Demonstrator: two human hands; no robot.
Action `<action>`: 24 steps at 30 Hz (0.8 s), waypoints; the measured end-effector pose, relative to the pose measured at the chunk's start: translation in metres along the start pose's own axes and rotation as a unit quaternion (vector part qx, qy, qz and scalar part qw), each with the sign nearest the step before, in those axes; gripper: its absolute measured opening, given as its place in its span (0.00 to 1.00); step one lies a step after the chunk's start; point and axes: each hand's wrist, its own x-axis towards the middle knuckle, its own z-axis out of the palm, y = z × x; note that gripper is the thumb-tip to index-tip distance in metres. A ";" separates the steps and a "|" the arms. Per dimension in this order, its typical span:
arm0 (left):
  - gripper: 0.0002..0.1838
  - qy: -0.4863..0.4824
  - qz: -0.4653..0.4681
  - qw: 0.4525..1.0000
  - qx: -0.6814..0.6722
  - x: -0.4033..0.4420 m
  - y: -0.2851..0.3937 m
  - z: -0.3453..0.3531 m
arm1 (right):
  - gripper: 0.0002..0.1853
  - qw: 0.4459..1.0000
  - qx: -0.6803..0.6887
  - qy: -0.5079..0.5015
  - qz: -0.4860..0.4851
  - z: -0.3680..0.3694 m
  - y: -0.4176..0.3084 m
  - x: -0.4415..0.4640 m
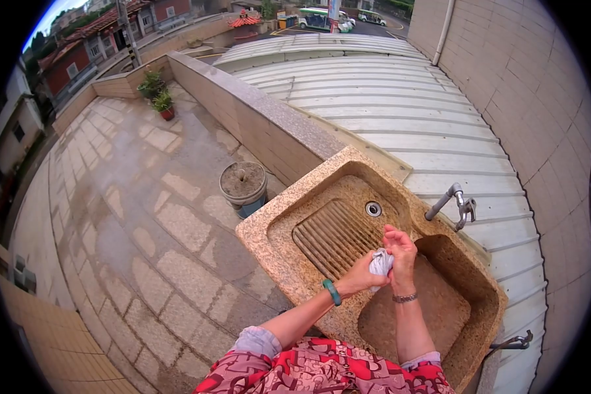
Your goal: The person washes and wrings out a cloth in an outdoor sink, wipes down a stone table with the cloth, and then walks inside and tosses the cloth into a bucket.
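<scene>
- The person's left hand [358,274] is closed around a white bundle [379,264], thumb and fingers wrapped over its near side.
- The right hand [402,255] is up against the bundle's other side, fingers curled above it; whether it also clamps down cannot be told, since the palm is turned away.
- The bundle, apparently crumpled cloth, is held up between the two hands, above the stone sink [251,230], about where the ribbed washboard [335,230] meets the deep basin [433,295].
- It should handle as light, soft and limp, with no stiffness to keep a shape; it looks hard to break by squeezing.
- Any water in it would add weight and make it a little slippery, but wetness cannot be made out.
- A broad palm grip around the gathered middle, or one hand at each end, would probably suit it best; a fingertip pinch on one fold might let the rest sag loose.
- A grey tap [454,202] stands at the far rim, near the right hand but apart from it.
</scene>
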 end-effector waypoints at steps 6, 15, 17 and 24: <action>0.22 -0.128 -0.151 0.951 -0.236 -0.002 0.007 -0.011 | 0.19 0.988 0.000 -0.138 0.062 0.001 -0.029 -0.001; 0.17 -0.155 -0.256 0.861 -0.412 -0.002 0.012 0.011 | 0.27 0.959 0.115 -0.225 0.132 -0.015 -0.026 0.007; 0.15 -0.123 -0.255 0.896 -0.343 -0.002 0.012 0.013 | 0.25 0.963 0.083 -0.218 0.137 -0.022 -0.014 0.010; 0.13 0.035 -0.116 0.985 0.123 0.013 -0.029 0.017 | 0.20 0.996 -0.015 -0.029 0.077 -0.022 0.026 0.005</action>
